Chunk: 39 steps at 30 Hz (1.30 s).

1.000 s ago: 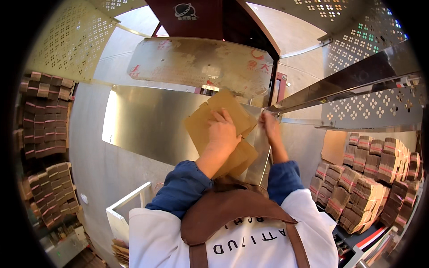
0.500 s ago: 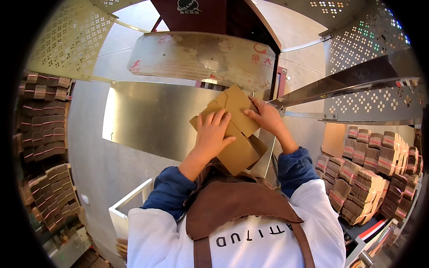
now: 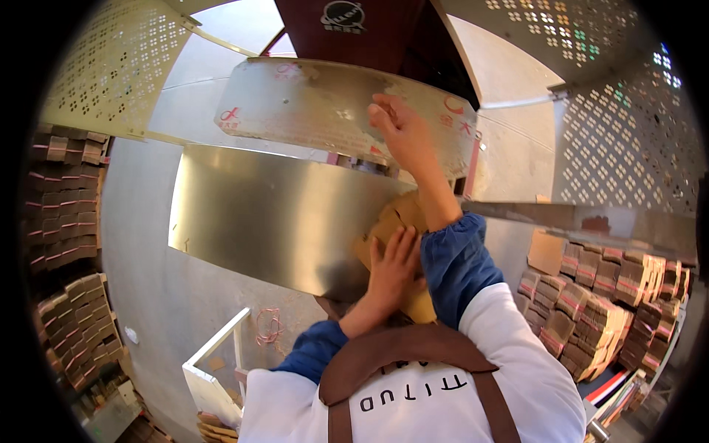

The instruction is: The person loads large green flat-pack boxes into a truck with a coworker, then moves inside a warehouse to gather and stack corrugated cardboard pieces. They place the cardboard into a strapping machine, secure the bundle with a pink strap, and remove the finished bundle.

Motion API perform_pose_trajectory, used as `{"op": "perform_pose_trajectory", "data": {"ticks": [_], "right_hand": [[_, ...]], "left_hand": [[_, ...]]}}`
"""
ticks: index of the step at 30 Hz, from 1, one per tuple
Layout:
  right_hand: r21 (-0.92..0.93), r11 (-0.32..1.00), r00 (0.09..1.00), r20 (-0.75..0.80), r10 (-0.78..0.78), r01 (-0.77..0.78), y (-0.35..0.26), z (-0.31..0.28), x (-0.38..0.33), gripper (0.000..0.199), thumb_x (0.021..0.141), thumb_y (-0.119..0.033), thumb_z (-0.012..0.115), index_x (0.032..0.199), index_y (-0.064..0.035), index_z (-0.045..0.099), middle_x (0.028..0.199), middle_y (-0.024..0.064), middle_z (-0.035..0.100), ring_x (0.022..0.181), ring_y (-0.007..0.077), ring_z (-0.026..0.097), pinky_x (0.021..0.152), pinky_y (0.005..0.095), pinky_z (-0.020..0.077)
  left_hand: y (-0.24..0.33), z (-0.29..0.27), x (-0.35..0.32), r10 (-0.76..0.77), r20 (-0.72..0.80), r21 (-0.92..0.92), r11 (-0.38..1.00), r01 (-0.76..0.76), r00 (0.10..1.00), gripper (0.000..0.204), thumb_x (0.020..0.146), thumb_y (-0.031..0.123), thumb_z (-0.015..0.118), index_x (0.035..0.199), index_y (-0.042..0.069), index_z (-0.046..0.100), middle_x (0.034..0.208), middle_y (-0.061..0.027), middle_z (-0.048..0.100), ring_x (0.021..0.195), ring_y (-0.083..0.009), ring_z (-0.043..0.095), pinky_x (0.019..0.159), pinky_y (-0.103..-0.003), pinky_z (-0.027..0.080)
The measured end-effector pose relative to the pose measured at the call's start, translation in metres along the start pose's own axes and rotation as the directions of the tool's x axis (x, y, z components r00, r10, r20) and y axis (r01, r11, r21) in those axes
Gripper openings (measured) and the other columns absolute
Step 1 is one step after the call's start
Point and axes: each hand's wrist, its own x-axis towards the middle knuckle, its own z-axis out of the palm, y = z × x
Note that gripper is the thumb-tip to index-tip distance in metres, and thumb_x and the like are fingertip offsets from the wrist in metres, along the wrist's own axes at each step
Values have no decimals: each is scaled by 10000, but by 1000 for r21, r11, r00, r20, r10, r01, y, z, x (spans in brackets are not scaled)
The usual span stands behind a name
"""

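A stack of flat brown cardboard pieces (image 3: 395, 221) sits low in front of my chest, against the lower edge of a shiny metal sheet (image 3: 273, 214). My left hand (image 3: 391, 267) lies on the stack with its fingers spread and holds it in place. My right hand (image 3: 402, 129) is raised well above it, with loosely curled fingers touching a curved metal plate with red marks (image 3: 310, 107). Nothing is in that hand. My right forearm and blue sleeve hide part of the stack.
Bundles of folded cardboard tied with red bands are stacked at the left (image 3: 70, 199) and at the right (image 3: 613, 295). Perforated metal panels (image 3: 111, 66) stand around a dark red machine body (image 3: 354, 29). A white frame (image 3: 214, 362) stands at the lower left.
My right hand has let go of the cardboard and risen to the upper metal plate. The cardboard stack has come down toward my chest under my left hand.
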Motion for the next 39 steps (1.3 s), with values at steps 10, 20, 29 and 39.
{"op": "perform_pose_trajectory", "data": {"ticks": [10,20,29,39], "right_hand": [[395,886,928,-172,330,-242,84,19,58,280,934,-254,553,1038,2,601,907,109,678,767,154,670,659,261,492],[559,807,917,-192,349,-190,104,25,79,373,941,-322,565,1153,-16,582,1008,102,678,828,163,656,718,260,464],[649,721,936,-39,349,-242,57,6,71,455,965,-390,492,1229,-24,548,1079,114,658,982,186,624,844,305,459],[-177,634,560,332,759,-753,228,-139,-122,684,944,-601,354,1232,-22,578,1182,84,611,1076,207,541,912,370,432]], "left_hand": [[-23,20,-5,47,146,-144,989,-26,988,545,749,206,629,1266,70,524,1395,-157,395,1336,-325,321,983,-654,234],[-55,53,-17,10,260,-86,996,13,965,466,794,261,564,1245,141,556,1377,-119,421,1325,-298,341,1022,-656,161],[-58,56,-2,46,287,117,990,-82,957,593,786,347,583,1330,130,493,1423,-119,386,1344,-340,311,1048,-662,135],[-29,0,13,19,191,-18,1000,-15,981,718,750,465,694,1371,194,456,1487,-174,266,1383,-366,205,1077,-629,127]]}}
